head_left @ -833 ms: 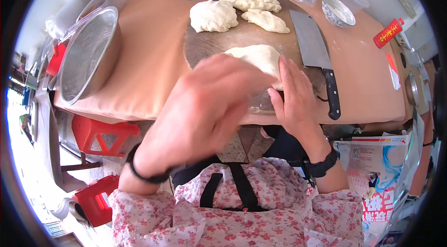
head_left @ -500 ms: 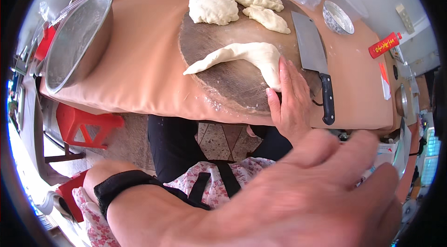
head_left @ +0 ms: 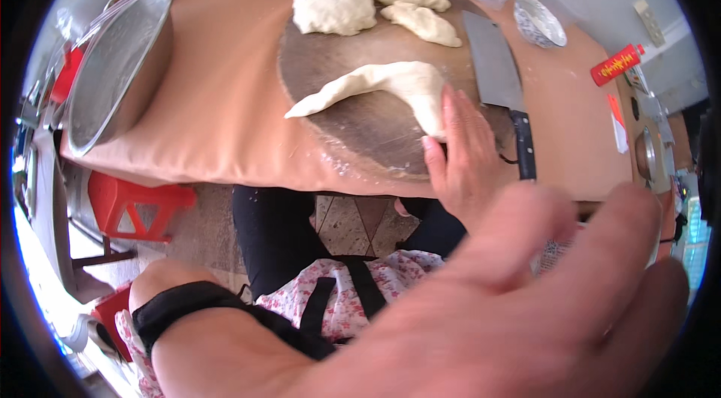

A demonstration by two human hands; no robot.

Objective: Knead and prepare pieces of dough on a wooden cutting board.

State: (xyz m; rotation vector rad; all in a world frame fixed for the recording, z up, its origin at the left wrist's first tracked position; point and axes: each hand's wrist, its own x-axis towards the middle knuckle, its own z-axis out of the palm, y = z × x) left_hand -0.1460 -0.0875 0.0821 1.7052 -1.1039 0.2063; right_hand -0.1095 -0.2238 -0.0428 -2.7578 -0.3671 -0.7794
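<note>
well, the curved strip of dough lay on the near half of a round wooden board, arching from a thin tip at the board's left rim to a thicker right end. the right hand rested against that thicker end, its fingers side by side and the thumb set off from them, touching the dough without closing around it. the left hand loomed large and blurred at the lower right, its fingers spread apart, well away from the dough. it crossed in front of the right forearm; whether the two touched, one could not tell.

at the board's far side sat a rounded lump of dough, with smaller dough pieces beside it. a cleaver lay along the board's right side, its black handle toward the near edge of the cloth-covered bench. beyond it stood a patterned bowl, and a metal basin stood at the far left.
</note>
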